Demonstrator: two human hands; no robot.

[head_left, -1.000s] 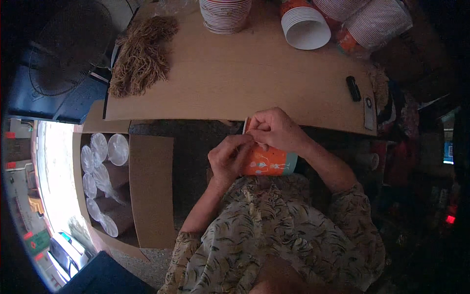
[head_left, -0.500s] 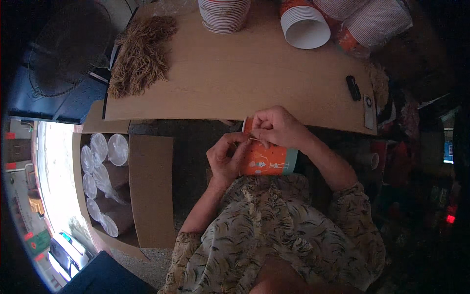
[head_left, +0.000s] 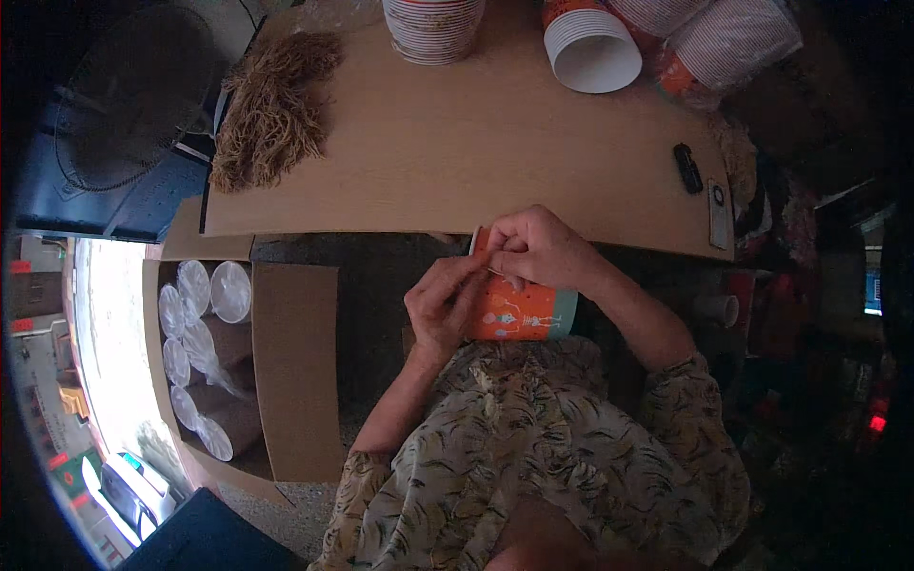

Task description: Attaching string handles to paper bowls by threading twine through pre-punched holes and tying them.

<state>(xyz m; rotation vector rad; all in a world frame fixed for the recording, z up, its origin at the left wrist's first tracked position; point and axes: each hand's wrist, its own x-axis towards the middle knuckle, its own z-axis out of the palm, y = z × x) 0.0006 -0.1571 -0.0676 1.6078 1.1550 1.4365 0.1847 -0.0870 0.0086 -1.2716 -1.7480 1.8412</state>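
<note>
An orange paper bucket with white skeleton figures and a green band lies on its side against my lap, its pale rim toward the table edge. My left hand is at the bucket's rim end, thumb and forefinger pinched together. Just to the right, my right hand has its fingers curled and pinched over the upper side of the bucket. Between both sets of fingertips shows a short bit of thin, pale cord. Most of that cord is hidden by the fingers.
On the wooden table lie a bundle of brown cords, a stack of white-rimmed buckets, tipped buckets, plastic-wrapped stacks, and a black object. A carton of wrapped stacks stands left.
My left thumb and forefinger have drawn closer together, narrowing the gap between them. My right hand shifts only slightly; the bucket stays in place.
</note>
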